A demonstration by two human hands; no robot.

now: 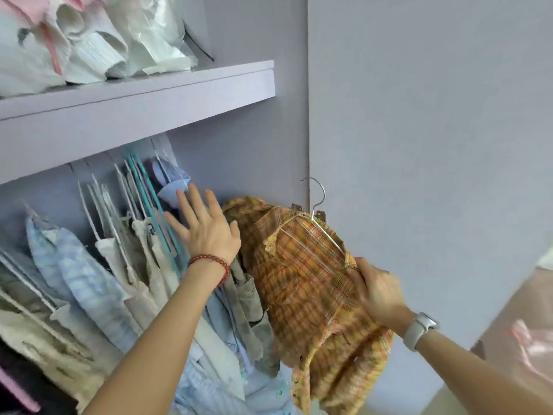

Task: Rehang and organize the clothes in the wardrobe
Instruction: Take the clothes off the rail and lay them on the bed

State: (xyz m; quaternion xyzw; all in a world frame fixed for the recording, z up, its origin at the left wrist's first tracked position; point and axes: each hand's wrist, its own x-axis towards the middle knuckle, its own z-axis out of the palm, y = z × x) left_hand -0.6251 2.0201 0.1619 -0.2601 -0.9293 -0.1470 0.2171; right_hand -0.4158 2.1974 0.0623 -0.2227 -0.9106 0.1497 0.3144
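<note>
Plaid shirt (311,292) on wire hanger (321,220), at wardrobe's right end w/ hook not yet on rail (rail hidden). Right hand (378,292) grips its shoulder; left hand (206,229), fingers spread, presses hung clothes (98,274) aside. Light, floppy fabric; prob. best held by hanger neck.

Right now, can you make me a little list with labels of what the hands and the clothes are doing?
left hand: left hand open, fingers spread, pushing against the hanging clothes
right hand: right hand grips the orange plaid shirt at its shoulder
shirt: on a metal hanger, hook free, not on any rail
wrists: red bead bracelet on the left, grey watch on the right
above: shelf with pale bags
</note>
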